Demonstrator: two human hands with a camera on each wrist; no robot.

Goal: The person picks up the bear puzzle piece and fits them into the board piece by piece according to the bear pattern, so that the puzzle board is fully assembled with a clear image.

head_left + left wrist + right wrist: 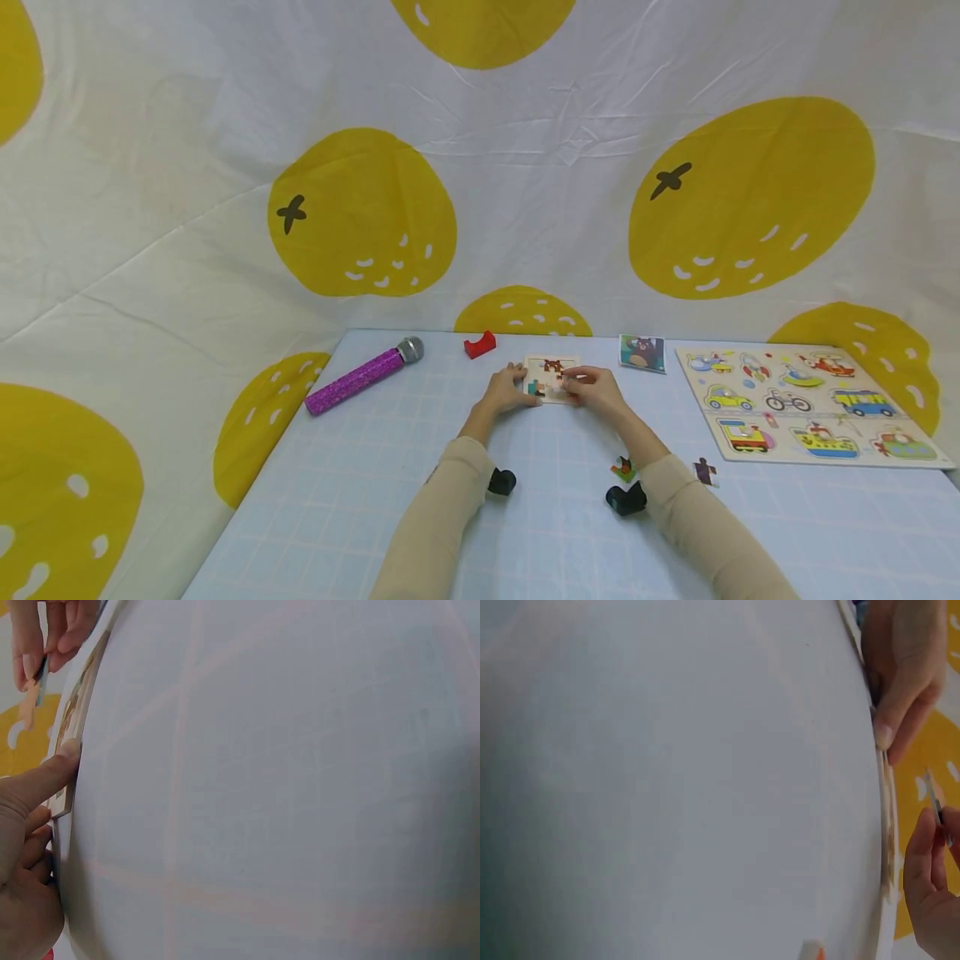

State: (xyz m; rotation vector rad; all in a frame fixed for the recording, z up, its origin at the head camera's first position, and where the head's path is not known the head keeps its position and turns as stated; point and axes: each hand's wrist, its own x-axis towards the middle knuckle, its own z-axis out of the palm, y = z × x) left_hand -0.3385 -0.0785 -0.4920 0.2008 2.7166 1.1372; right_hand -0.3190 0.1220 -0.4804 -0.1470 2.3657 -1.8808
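A small jigsaw tray (pixel 551 360) with a pale frame lies toward the back of the table, with several brown and teal pieces in it. My left hand (pixel 504 392) grips its left side; in the left wrist view the thumb (pixel 52 776) lies on the frame's near edge and the other fingers curl behind it. Over the tray's right half, my right hand (pixel 596 392) pinches a thin jigsaw piece (pixel 30 705) between thumb and fingers. That piece is held tilted up on edge, raised off the tray in both wrist views.
Two loose jigsaw pieces, one green and orange (pixel 622 469) and one dark brown (pixel 705 472), lie near the right forearm. A bear picture card (pixel 642 353) and a vehicle puzzle board (pixel 783 446) are on the right. A purple microphone (pixel 356 382) and a red notched block (pixel 480 345) lie left.
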